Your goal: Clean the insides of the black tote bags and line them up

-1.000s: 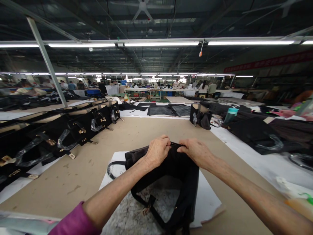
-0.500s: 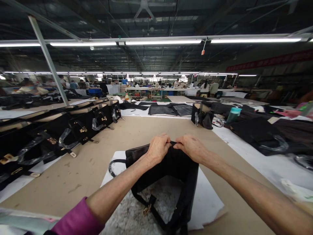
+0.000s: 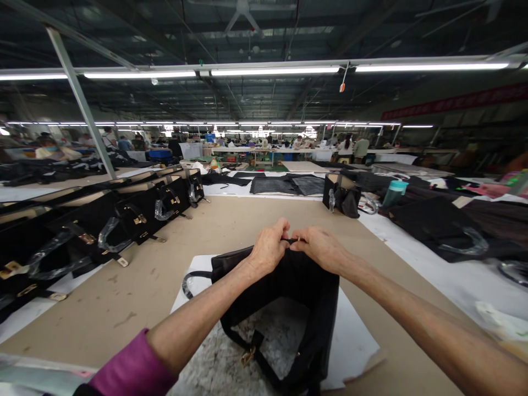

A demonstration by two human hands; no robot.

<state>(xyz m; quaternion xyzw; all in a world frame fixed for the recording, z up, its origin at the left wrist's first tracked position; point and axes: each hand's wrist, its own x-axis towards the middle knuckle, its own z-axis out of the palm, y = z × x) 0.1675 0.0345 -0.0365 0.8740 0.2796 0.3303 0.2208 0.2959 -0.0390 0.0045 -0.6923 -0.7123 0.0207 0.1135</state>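
Observation:
A black handbag stands on a white sheet on the brown table, its open mouth towards me and white crumpled stuffing showing inside. My left hand pinches the far top edge of the bag, fingers closed on it. My right hand grips the same edge right beside it, knuckles almost touching the left. A plastic-wrapped handle sticks out at the bag's left side.
A row of finished black handbags with gold clasps lines the left of the table. Another black bag, a teal cup and dark fabric pieces lie to the right. Other people work at distant tables.
Both hands have drawn together along the bag's top edge and now nearly touch. The bag has stayed in place.

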